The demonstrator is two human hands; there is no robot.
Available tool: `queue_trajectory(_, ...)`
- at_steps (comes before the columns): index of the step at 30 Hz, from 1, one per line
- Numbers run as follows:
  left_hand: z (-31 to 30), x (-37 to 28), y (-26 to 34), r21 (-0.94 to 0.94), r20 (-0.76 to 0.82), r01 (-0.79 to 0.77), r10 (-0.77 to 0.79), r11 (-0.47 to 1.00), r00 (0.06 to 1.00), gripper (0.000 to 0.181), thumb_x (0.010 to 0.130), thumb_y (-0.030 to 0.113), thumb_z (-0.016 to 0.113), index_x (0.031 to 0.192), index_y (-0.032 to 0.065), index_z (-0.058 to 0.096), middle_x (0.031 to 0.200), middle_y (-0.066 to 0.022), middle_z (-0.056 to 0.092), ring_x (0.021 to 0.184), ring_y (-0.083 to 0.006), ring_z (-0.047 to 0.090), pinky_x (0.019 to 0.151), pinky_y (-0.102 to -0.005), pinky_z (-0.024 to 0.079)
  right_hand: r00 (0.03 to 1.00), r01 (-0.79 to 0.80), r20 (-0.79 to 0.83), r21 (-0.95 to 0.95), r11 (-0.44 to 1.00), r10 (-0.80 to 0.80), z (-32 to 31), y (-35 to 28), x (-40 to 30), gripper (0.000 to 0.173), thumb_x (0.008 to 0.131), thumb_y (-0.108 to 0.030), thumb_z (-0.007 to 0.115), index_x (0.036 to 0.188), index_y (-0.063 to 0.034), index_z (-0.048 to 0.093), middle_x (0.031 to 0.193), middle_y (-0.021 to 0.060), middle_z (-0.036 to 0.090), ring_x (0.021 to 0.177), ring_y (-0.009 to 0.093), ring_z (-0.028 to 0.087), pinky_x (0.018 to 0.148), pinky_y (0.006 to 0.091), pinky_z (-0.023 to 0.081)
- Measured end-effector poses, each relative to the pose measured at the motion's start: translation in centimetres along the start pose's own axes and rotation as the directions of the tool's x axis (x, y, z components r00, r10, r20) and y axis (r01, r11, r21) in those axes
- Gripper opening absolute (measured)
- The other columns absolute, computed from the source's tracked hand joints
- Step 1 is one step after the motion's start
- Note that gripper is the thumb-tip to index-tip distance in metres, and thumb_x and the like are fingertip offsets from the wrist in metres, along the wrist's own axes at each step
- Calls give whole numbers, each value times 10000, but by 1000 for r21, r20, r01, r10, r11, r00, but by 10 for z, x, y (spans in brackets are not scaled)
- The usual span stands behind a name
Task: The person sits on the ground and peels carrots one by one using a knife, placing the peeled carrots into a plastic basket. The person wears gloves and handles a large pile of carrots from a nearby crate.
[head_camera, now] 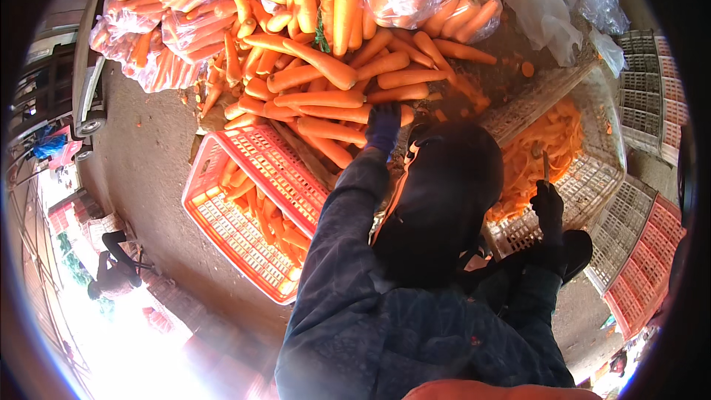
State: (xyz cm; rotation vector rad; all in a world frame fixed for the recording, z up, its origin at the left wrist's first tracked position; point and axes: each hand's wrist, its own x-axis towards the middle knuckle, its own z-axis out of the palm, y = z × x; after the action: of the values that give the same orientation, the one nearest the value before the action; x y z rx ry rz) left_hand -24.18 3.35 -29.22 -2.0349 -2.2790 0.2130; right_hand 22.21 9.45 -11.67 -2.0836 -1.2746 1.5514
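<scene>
My left hand, in a dark blue-purple glove, reaches into a large pile of loose carrots. Its fingers lie over a long carrot at the pile's near edge; the fingertips are hard to make out. Dark-gloved too, my right hand is closed around a slim hand tool, whose exact kind I cannot tell. That tool points up over a dirty white plastic crate holding a heap of orange carrot peelings. A dark rounded shape between my arms hides my lap.
Left of my arm a red plastic crate lies tilted with carrots inside. Plastic bags of carrots flank the pile. A wooden board borders the peelings. Stacked crates stand at right; a person is far left.
</scene>
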Motion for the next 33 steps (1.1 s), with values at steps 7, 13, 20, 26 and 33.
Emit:
queue_trajectory(7,-107,-2,-41,-863,151,240,-226,445,962,741,730,305,798,1344,20,496,1162,-274,628,1068,-415,618,914,-455,501,946,312,-42,380,871,-321,19,17,2,277,981,-210,580,1204,-50,619,823,28,639,637,75,555,553,213,433)
queue_trajectory(13,-228,2,-128,-973,-228,-208,-344,96,911,427,936,299,577,1216,-22,614,1118,-105,650,1037,-208,609,954,-351,473,921,388,-171,472,792,-350,17,-21,-35,315,985,-245,596,1236,-57,626,867,46,672,665,84,581,586,230,470)
queue_trajectory(20,-415,45,-94,-836,-117,-68,56,-545,992,580,1008,426,483,1392,-9,458,1322,-157,584,1195,-250,572,1029,-352,442,883,467,-238,524,713,-404,11,-54,-123,333,1016,-233,536,1250,-2,591,889,69,669,591,80,524,542,224,419)
queue_trajectory(26,-370,44,64,-864,-95,42,245,-502,965,409,963,268,586,1281,12,578,1225,-66,622,1126,-163,571,1024,-310,423,758,650,-335,448,614,-559,-2,-64,-164,378,1022,-226,490,1326,-2,524,1026,124,694,558,76,520,497,228,410)
queue_trajectory(33,-362,-15,150,-875,-276,122,690,-469,670,461,835,252,781,1179,-14,626,1038,-63,675,937,-137,628,851,-287,491,685,723,-403,273,634,-607,-9,-112,-208,382,977,-291,618,1263,-39,588,751,-15,601,527,50,485,465,208,353)
